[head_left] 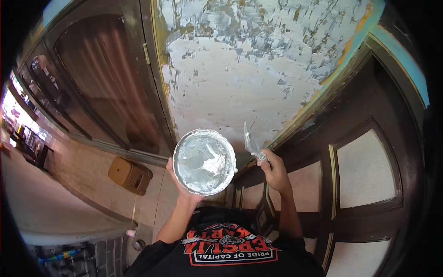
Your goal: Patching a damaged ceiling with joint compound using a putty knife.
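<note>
A round tub (203, 131) of white putty (196, 162) is held up at chest height, its mouth facing me. My left hand (187, 195) is closed around its lower left side, with some fingers hidden behind it. Smears of putty coat the rim. To the right of the tub, my right hand (276, 174) grips a putty knife (252, 144) by its handle. The blade points up and is streaked with white. It appears apart from both the tub and the wall. In front stands a wall (217, 87) patched with white putty, with grey and yellowish spots showing higher up.
A dark wooden door with pale panels (367, 168) flanks the wall on the right. At left is a brown-framed glass pane with a curtain (97, 69) behind it. A brown plastic stool (127, 173) stands on the tiled floor (159, 184). Grey brickwork (104, 256) lies lower left.
</note>
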`<action>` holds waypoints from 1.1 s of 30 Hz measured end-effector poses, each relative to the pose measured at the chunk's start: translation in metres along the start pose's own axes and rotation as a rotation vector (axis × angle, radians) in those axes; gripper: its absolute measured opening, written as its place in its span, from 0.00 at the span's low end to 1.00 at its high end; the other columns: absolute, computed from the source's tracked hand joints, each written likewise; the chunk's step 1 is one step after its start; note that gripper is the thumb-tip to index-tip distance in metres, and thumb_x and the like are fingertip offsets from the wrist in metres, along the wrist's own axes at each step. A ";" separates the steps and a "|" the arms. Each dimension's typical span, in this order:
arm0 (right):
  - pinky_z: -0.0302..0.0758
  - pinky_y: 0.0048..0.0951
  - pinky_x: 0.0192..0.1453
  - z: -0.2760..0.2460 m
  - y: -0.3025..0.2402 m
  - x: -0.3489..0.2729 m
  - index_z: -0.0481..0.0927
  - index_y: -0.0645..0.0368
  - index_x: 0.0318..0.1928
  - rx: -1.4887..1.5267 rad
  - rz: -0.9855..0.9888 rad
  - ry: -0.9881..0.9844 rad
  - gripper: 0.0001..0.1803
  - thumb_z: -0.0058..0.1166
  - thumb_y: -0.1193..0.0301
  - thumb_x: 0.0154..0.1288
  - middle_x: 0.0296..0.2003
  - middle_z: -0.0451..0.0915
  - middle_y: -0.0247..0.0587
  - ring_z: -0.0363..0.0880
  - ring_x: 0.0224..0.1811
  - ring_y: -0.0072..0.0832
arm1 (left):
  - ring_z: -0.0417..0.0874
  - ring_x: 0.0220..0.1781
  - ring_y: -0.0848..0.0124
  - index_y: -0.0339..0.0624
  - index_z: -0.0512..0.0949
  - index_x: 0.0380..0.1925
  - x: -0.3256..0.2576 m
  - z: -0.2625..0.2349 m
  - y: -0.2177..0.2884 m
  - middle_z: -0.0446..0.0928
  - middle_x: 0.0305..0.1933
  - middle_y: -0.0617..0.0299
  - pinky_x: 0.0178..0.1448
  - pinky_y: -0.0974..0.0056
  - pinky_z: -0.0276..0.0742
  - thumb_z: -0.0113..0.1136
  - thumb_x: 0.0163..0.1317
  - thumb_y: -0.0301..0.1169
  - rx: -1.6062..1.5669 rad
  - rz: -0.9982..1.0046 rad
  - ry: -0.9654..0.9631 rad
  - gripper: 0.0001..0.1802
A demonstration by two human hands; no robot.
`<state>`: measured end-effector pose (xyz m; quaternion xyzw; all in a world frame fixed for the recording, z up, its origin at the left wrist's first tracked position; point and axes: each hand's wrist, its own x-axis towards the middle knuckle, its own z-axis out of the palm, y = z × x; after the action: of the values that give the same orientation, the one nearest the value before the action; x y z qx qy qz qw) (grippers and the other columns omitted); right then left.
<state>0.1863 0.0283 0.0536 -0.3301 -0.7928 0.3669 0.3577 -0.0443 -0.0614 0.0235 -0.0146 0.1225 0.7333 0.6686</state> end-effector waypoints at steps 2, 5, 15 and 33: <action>0.68 0.26 0.32 0.002 -0.002 -0.005 0.72 0.64 0.47 -0.113 0.010 -0.005 0.13 0.48 0.69 0.66 0.25 0.72 0.38 0.71 0.27 0.25 | 0.68 0.59 0.51 0.48 0.64 0.61 0.000 0.001 -0.002 0.64 0.63 0.53 0.61 0.44 0.66 0.42 0.53 0.69 0.019 -0.007 0.017 0.45; 0.70 0.28 0.35 -0.003 -0.011 -0.010 0.73 0.64 0.47 -0.271 0.045 -0.014 0.13 0.49 0.70 0.64 0.25 0.72 0.42 0.72 0.28 0.27 | 0.68 0.59 0.52 0.47 0.64 0.61 0.001 -0.001 -0.005 0.65 0.62 0.53 0.61 0.46 0.67 0.42 0.54 0.68 0.020 -0.039 -0.007 0.44; 0.68 0.19 0.29 -0.036 -0.075 -0.012 0.76 0.65 0.36 -0.032 0.366 -0.152 0.06 0.52 0.74 0.63 0.25 0.79 0.35 0.72 0.26 0.13 | 0.70 0.58 0.53 0.45 0.64 0.61 0.002 -0.013 -0.016 0.66 0.61 0.51 0.58 0.47 0.70 0.43 0.53 0.67 0.132 0.062 0.053 0.45; 0.70 0.25 0.24 -0.044 -0.086 0.024 0.84 0.53 0.27 -0.692 -0.035 -0.363 0.10 0.63 0.61 0.51 0.22 0.81 0.35 0.78 0.21 0.31 | 0.74 0.56 0.58 0.39 0.63 0.60 0.006 0.007 -0.025 0.69 0.58 0.50 0.57 0.52 0.73 0.45 0.56 0.62 0.317 -0.263 0.036 0.42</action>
<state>0.1866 0.0182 0.1525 -0.3474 -0.9256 0.1241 0.0851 -0.0190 -0.0523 0.0253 0.0616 0.2454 0.6109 0.7502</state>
